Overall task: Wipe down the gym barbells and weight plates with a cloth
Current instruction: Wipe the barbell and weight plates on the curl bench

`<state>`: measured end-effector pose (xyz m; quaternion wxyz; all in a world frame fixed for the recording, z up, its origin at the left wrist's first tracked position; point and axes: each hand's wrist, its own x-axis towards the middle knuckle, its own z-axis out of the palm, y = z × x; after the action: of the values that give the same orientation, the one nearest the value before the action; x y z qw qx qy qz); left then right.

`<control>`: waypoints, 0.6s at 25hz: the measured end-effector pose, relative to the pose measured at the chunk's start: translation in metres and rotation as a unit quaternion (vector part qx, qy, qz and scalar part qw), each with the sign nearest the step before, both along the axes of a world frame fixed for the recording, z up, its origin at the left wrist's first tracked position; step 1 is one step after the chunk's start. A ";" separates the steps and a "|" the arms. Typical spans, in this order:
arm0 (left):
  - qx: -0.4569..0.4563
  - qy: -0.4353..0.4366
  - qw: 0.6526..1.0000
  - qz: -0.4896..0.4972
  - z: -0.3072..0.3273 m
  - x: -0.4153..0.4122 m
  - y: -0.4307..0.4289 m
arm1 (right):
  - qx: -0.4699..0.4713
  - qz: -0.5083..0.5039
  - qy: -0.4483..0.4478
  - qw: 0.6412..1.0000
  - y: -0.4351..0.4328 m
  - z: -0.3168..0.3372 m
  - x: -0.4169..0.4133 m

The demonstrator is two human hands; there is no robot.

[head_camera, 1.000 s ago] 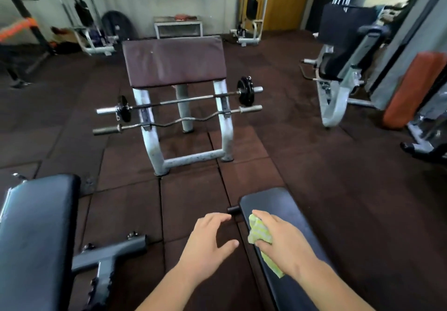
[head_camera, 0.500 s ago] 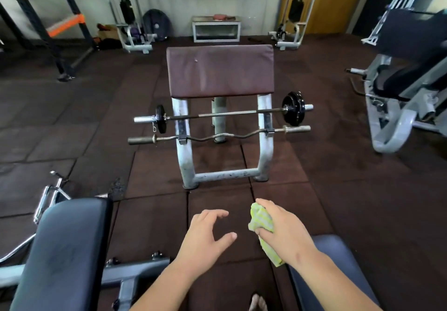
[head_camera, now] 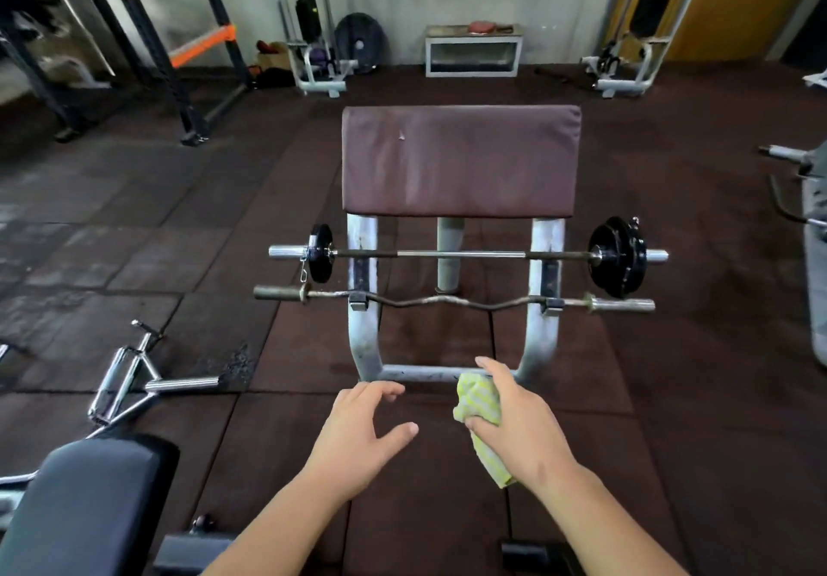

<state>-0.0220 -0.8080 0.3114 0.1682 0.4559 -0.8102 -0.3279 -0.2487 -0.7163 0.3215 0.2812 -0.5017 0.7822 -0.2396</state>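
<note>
A right hand [head_camera: 521, 423] holds a bunched yellow-green cloth [head_camera: 478, 405] in a closed grip; the left hand [head_camera: 362, 430] hangs empty, fingers spread. At twelve o'clock, two barbells rest on a curl bench [head_camera: 461, 159]: a straight bar [head_camera: 461, 255] with black weight plates [head_camera: 620, 256] and, below it, a bare curved bar [head_camera: 452, 301]. Neither is touched yet. Wiping hard at one end could tip or roll a bar off its hooks.
</note>
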 end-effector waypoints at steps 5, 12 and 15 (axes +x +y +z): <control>0.008 0.002 1.000 0.009 -0.005 -0.032 -0.076 | 0.012 -0.033 -0.034 0.999 -0.077 0.000 -0.035; 0.062 0.033 0.997 -0.012 -0.037 -0.077 -0.213 | 0.016 -0.082 -0.030 0.996 -0.195 -0.017 -0.069; 0.079 0.035 0.996 -0.036 -0.040 -0.094 -0.273 | 0.008 -0.106 -0.019 0.994 -0.244 -0.014 -0.078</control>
<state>-0.1162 -1.0806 0.2712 0.1484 0.4267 -0.7909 -0.4127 -0.3267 -0.9600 0.3074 0.2731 -0.4090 0.8275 -0.2709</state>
